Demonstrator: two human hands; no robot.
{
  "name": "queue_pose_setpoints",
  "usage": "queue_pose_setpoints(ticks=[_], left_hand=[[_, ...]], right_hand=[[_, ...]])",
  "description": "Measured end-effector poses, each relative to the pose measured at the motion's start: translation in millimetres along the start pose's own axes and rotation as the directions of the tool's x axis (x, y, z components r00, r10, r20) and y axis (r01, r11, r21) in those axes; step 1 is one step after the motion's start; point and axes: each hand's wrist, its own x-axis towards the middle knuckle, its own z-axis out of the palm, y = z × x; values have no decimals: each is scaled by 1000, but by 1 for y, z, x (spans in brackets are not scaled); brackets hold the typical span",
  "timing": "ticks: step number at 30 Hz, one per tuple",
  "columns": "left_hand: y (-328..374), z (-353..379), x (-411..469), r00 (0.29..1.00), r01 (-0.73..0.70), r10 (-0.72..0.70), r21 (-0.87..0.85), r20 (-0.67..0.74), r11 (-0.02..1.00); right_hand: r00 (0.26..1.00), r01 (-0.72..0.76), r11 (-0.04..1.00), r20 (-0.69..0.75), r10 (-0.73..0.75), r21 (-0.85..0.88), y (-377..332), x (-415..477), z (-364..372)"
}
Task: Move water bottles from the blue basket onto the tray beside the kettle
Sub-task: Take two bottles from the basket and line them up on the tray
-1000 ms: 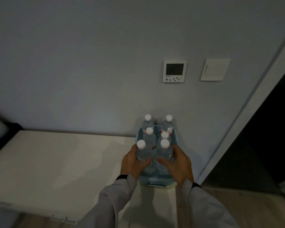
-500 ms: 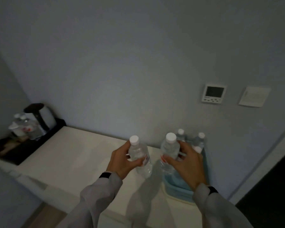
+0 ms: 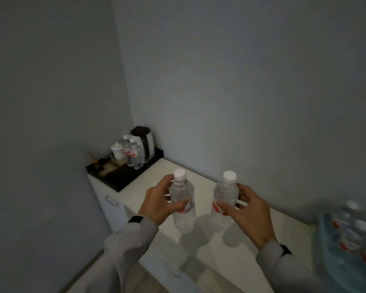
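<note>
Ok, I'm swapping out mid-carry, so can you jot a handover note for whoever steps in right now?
Left hand: grip shut on a bottle, upright above the counter.
Right hand: grip shut on a second bottle.
Tray in the far corner holds the kettle and two bottles.
Basket at right, blurred, still holds several.
Left: set both on the tray, then fetch the rest.
</note>
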Motion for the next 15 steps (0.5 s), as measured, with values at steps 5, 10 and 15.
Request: queue_pose_setpoints(ticks=[5, 10, 15], left_hand=[[-45, -90, 18, 997, 28, -27, 15, -72, 999], [-100, -165, 56, 993, 44, -40, 36, -115, 998], [-156, -230, 110, 989, 80, -71, 70, -132, 994]], right_hand=[[995, 26, 999, 91, -29, 33, -22, 39, 102], [988, 33, 996, 151, -45, 78, -24, 91, 197], [985, 46, 992, 163, -65, 115, -22, 148, 286]])
